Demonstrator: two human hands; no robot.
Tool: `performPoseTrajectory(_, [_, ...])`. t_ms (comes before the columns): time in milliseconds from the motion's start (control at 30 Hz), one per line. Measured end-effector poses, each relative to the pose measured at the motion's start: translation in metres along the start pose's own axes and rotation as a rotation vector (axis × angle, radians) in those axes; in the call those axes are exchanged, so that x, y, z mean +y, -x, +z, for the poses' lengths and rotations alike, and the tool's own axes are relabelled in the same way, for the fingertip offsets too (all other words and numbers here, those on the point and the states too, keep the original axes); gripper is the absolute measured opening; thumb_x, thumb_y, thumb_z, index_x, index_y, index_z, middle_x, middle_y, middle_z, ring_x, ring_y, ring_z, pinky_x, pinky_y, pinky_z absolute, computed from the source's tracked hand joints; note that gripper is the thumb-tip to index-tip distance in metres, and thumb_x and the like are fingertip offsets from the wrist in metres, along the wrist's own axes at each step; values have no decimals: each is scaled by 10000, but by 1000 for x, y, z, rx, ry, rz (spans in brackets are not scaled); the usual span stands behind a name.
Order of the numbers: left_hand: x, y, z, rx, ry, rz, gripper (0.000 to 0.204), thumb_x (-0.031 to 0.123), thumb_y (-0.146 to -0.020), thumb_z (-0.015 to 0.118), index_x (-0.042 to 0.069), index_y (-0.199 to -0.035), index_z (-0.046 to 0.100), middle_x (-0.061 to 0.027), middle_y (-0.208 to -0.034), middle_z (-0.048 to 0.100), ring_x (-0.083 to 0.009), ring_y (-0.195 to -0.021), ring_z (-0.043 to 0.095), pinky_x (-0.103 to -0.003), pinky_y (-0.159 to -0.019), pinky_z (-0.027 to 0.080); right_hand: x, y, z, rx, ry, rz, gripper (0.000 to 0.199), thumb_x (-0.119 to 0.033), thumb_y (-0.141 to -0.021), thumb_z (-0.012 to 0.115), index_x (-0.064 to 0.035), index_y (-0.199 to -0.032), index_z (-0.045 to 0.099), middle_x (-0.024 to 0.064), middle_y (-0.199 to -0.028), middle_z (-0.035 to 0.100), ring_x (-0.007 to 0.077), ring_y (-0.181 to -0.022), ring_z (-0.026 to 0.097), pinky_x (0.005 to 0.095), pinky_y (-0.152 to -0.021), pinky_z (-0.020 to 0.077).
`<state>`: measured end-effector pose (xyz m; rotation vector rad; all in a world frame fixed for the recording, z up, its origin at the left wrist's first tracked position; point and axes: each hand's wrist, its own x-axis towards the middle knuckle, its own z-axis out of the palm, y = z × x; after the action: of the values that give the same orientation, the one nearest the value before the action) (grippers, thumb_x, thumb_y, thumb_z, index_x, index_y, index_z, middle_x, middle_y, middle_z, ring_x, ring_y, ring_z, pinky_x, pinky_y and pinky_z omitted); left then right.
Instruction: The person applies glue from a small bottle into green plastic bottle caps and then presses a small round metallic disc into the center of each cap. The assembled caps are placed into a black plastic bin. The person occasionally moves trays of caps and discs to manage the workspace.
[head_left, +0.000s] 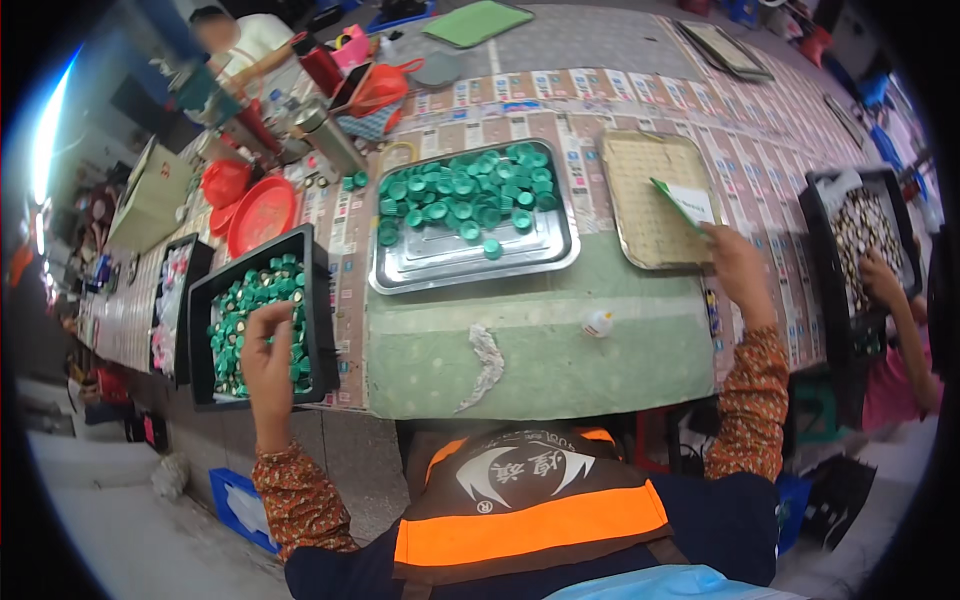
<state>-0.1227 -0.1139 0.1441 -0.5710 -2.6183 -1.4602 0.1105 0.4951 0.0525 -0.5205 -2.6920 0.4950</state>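
My left hand (268, 350) is over the near edge of a black bin (322, 330) that holds many small green caps (238, 310). Its fingers are curled together, and whatever they may hold is hidden. On the right, my right hand (738, 265) pinches the lower end of a green and white packet (690, 205). The packet is tilted above the right part of a shallow tan tray (625, 215). Between my hands, a metal tray (450, 275) carries a heap of green bottle-cap-like pieces (470, 190), with bare metal along its near side.
A crumpled white strip (487, 365) and a small white bottle (598, 323) lie on the green mat (545, 375). Red plates (262, 215) and a steel flask (328, 138) stand far left. At right, another person's hand (880, 282) reaches into a black bin (835, 290) of small round pieces.
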Motion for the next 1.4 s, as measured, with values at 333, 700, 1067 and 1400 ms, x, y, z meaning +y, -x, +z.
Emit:
performPoseTrajectory(333, [97, -44, 144, -1004, 982, -393, 659, 546, -1081, 359, 85, -1552, 374, -186, -1430, 582, -266, -1229, 617, -406, -1009, 519, -164, -101, -45, 156, -183, -721, 366, 1, -873, 654, -100, -1221, 697, 86, -1200, 722, 286, -1136, 665, 408, -985, 486])
performPoseTrajectory(700, [14, -240, 330, -478, 1412, -586, 314, 163, -1066, 471, -43, -1298, 523, -189, -1290, 613, -326, -1167, 602, -478, -1073, 492, -160, -92, -11, 152, 89, -623, 399, -148, -864, 704, -156, -1262, 675, 99, -1297, 649, 293, -1194, 607, 477, -1024, 430])
performPoseTrajectory(1067, [-30, -336, 367, -380, 1310, -1082, 416, 169, -1036, 446, -95, -1356, 421, -296, -1358, 552, -437, -1276, 575, -484, -1029, 567, 35, 147, -91, 1230, -455, 533, 148, -77, -990, 650, -25, -1126, 675, 31, -1020, 698, 59, -886, 622, 191, -722, 481])
performPoseTrajectory(1400, [139, -224, 387, -882, 1003, -575, 432, 169, -985, 574, 69, -1404, 543, -83, -1263, 672, -194, -1003, 665, -305, -795, 594, 210, 167, -181, 876, -1035, 856, 512, -297, -851, 771, -45, -1254, 583, 47, -1052, 687, 161, -866, 683, 349, -777, 552])
